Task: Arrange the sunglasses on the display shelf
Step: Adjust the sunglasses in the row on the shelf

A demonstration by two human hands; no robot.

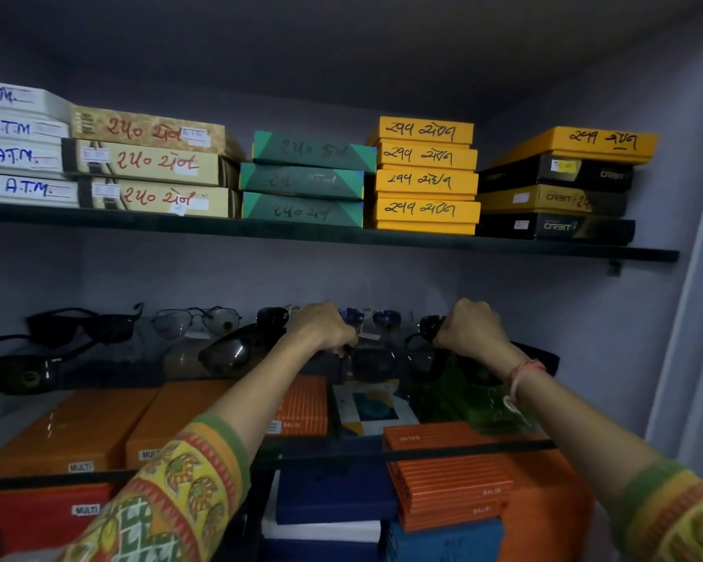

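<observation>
Several pairs of sunglasses lie on a glass display shelf (110, 379). At the left sit black wraparound sunglasses (86, 324) and a thin-framed aviator pair (195, 320). A blue-lensed pair (372, 318) rests at the back between my hands. My left hand (325, 326) is closed over a dark pair (272, 316), with a thin dark arm poking out under the fingers. My right hand (469, 326) grips a black pair (431, 326) by its right end. More dark sunglasses (228, 352) lie in front of my left wrist.
The upper shelf (544, 247) carries stacks of flat boxes: white, beige, green, yellow and black. Under the glass shelf lie orange, red, blue and green boxes (70, 432). The cabinet's side wall (666, 318) stands close on the right.
</observation>
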